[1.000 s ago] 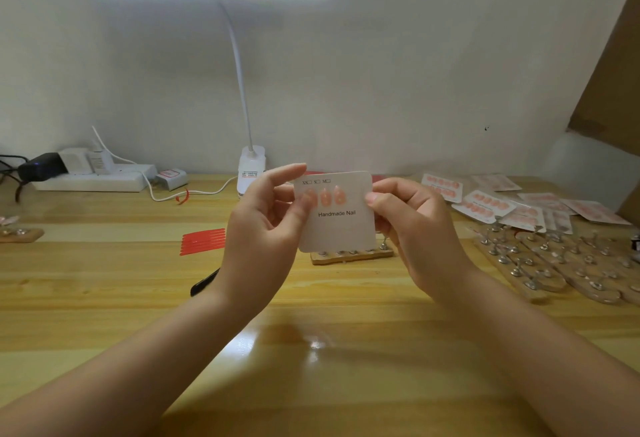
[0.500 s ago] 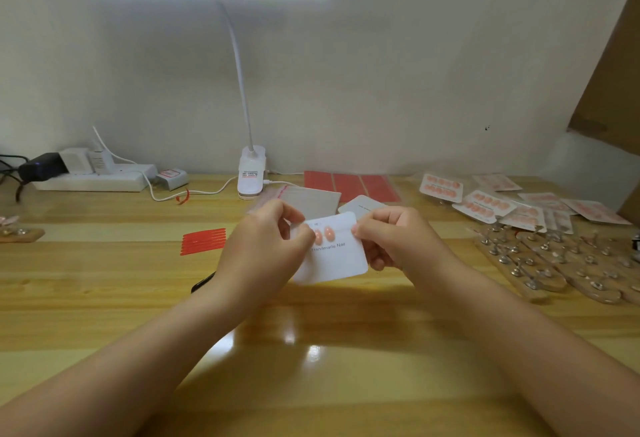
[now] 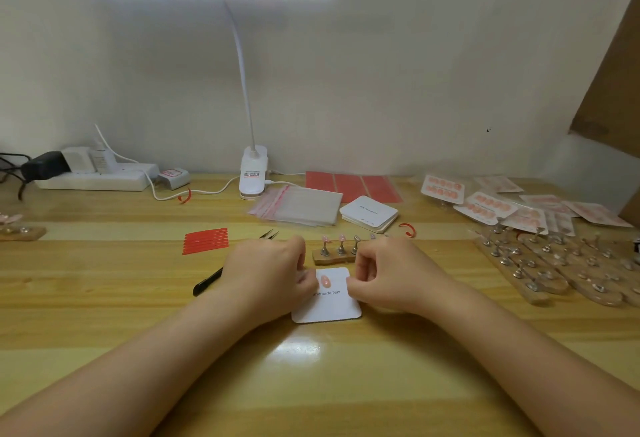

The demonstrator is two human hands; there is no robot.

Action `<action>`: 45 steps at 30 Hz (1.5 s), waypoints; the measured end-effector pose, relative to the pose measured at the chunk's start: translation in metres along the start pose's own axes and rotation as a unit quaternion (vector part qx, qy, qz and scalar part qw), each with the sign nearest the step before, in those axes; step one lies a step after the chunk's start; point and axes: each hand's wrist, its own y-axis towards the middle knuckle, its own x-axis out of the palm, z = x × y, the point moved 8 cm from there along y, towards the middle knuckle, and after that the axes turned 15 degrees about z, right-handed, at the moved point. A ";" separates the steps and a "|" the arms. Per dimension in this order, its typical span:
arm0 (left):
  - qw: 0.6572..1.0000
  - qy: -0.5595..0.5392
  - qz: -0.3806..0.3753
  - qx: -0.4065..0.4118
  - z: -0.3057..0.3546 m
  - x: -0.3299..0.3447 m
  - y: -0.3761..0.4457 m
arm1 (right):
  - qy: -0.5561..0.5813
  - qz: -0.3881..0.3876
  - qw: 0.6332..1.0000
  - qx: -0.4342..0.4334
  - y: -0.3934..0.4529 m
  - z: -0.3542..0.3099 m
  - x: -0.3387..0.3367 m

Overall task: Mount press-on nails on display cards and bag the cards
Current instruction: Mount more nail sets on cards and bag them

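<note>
From the head view, I see the display card (image 3: 329, 301) lying flat on the wooden surface (image 3: 104, 298), at the centre of the picture, with one pink press-on nail (image 3: 325, 280) visible near its top edge. My left hand (image 3: 266, 272) rests on the card's left side, fingers curled and pressed on it; my right hand (image 3: 388, 272) rests on the right side in the same way. Neither grip pinches or lifts the card; both press it down.

At 12 o'clock from the card, just beside it, stands a small wooden nail stand (image 3: 334, 256) with nails on its pegs. Farther at 12 o'clock lie clear bags (image 3: 304, 208), a stack of blank cards (image 3: 369, 213) and red sheets (image 3: 353, 185). At 3 o'clock are more wooden stands (image 3: 554, 263), and behind them finished bagged cards (image 3: 485, 204). At 10 o'clock lie red strips (image 3: 206, 241), tweezers (image 3: 269, 235) and a black pen (image 3: 207, 282). A clip lamp (image 3: 253, 173) stands against the white wall (image 3: 415, 73), with a power strip (image 3: 93, 178) at 10 o'clock, well apart.
</note>
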 end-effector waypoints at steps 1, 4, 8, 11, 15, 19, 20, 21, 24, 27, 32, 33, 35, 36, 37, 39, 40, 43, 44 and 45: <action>1.000 0.003 0.008 -0.002 -0.001 -0.001 0.000 | 0.006 0.007 1.000 0.003 0.000 0.001 0.000; 0.998 -0.044 0.047 -0.026 -0.002 -0.006 0.002 | 0.048 0.068 0.996 0.022 0.001 0.006 -0.002; 0.979 -0.184 0.017 -0.088 0.000 0.002 -0.001 | 0.048 0.141 0.989 0.025 -0.001 0.008 -0.001; 0.970 -0.228 -0.026 -0.085 0.008 0.008 -0.006 | 0.038 0.152 0.987 0.020 0.001 0.008 0.001; 0.962 -0.258 -0.016 -0.092 0.006 0.008 -0.005 | 0.014 0.151 0.988 0.026 0.004 0.011 0.003; 0.971 -0.235 0.013 -0.050 0.012 0.004 -0.007 | -0.032 0.151 0.988 0.025 0.009 0.012 0.004; 0.972 -0.230 0.018 -0.044 0.013 0.004 -0.007 | -0.035 0.150 0.988 0.023 0.010 0.012 0.004; 0.972 -0.228 0.021 -0.042 0.013 0.004 -0.007 | -0.035 0.149 0.988 0.023 0.011 0.012 0.004; 0.974 -0.223 0.032 -0.037 0.013 0.004 -0.007 | -0.026 0.155 0.987 0.020 0.011 0.012 0.003; 0.974 -0.222 0.038 -0.026 0.016 0.002 -0.007 | -0.003 0.169 0.985 0.019 0.010 0.012 0.001; 0.975 -0.211 0.065 -0.018 0.018 -0.006 -0.007 | 0.045 0.198 0.979 0.004 0.005 0.008 -0.003; 0.973 -0.216 0.083 -0.020 0.017 -0.010 -0.007 | 0.065 0.207 0.976 0.004 0.005 0.008 -0.005; 0.962 -0.249 0.109 -0.024 0.016 -0.016 -0.007 | 0.102 0.213 0.972 0.007 0.003 0.007 -0.007; 0.958 -0.263 0.108 -0.024 0.016 -0.017 -0.007 | 0.118 0.214 0.970 0.010 0.003 0.007 -0.007; 0.958 -0.268 0.100 -0.019 0.018 -0.016 -0.007 | 0.129 0.215 0.968 0.012 0.003 0.007 -0.007; 0.961 -0.262 0.085 -0.002 0.021 -0.013 -0.007 | 0.146 0.225 0.963 0.009 0.002 0.006 -0.009; 0.962 -0.258 0.085 0.001 0.021 -0.012 -0.007 | 0.157 0.229 0.961 0.006 0.001 0.006 -0.009; 0.962 -0.257 0.087 -0.007 0.018 -0.010 -0.006 | 0.199 0.227 0.953 0.006 0.000 0.004 -0.009; 0.962 -0.258 0.092 -0.008 0.018 -0.010 -0.005 | 0.217 0.224 0.950 0.012 -0.001 0.004 -0.008; 0.960 -0.261 0.104 -0.008 0.018 -0.013 -0.005 | 0.233 0.221 0.947 0.017 -0.001 0.004 -0.008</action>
